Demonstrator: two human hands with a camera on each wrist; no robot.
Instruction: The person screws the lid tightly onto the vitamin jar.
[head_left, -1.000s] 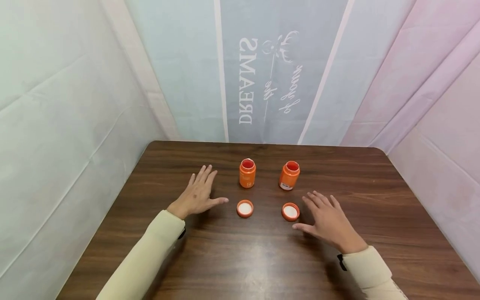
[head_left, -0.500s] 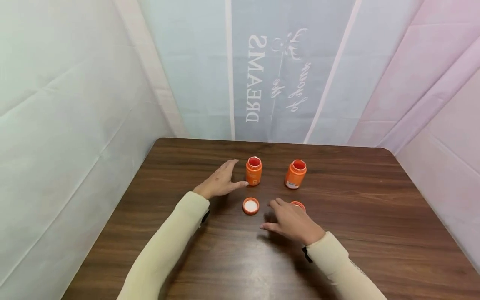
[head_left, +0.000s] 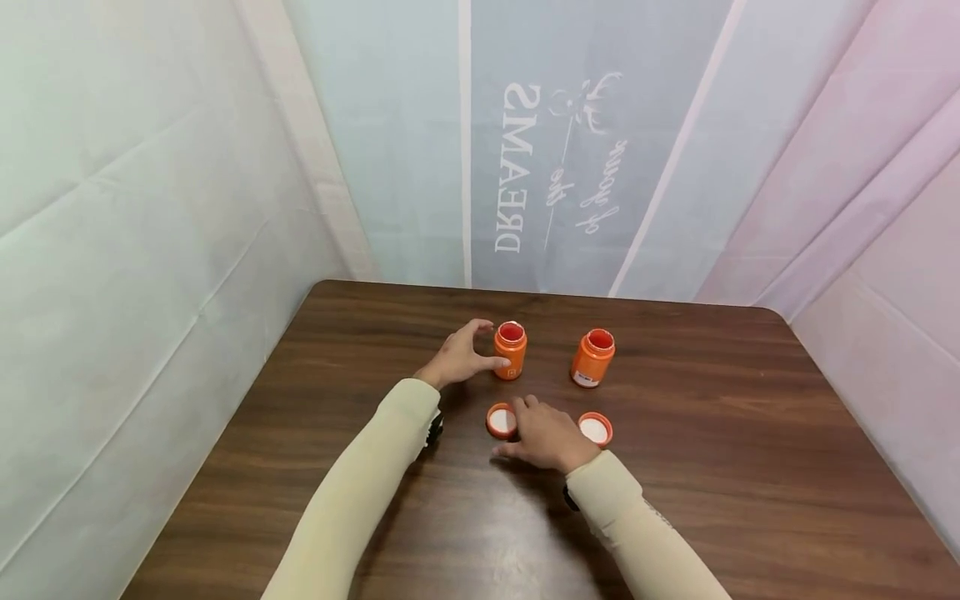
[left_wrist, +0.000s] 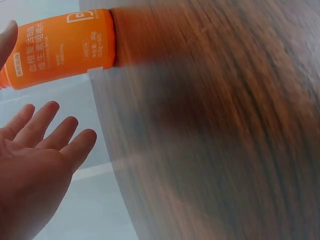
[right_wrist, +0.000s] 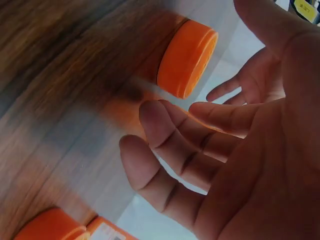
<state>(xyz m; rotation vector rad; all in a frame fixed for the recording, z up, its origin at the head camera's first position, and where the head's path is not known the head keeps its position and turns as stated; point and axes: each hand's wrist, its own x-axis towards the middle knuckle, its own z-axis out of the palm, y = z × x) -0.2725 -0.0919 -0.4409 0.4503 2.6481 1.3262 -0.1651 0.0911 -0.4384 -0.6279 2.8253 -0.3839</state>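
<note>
An open-topped orange bottle (head_left: 512, 348) stands upright on the brown table, and my left hand (head_left: 459, 357) is beside it. The thumb overlaps the bottle in the head view. In the left wrist view the fingers (left_wrist: 62, 132) are spread apart from the printed bottle (left_wrist: 65, 47). My right hand (head_left: 546, 435) hovers at the right side of the left orange cap (head_left: 501, 421), which lies with its white inside up. Gently bent fingers (right_wrist: 155, 125) leave a gap to that cap (right_wrist: 185, 60) in the right wrist view. Neither hand holds anything.
A second uncapped orange bottle (head_left: 593, 360) stands to the right, with its cap (head_left: 595, 429) in front of it, close to my right wrist. Fabric curtains (head_left: 375, 150) rise behind the table (head_left: 720, 467) and at both sides.
My left hand has moved right, up to the left bottle. The right hand has crossed left, past the right cap to the left one. Bottles and caps stay in place.
</note>
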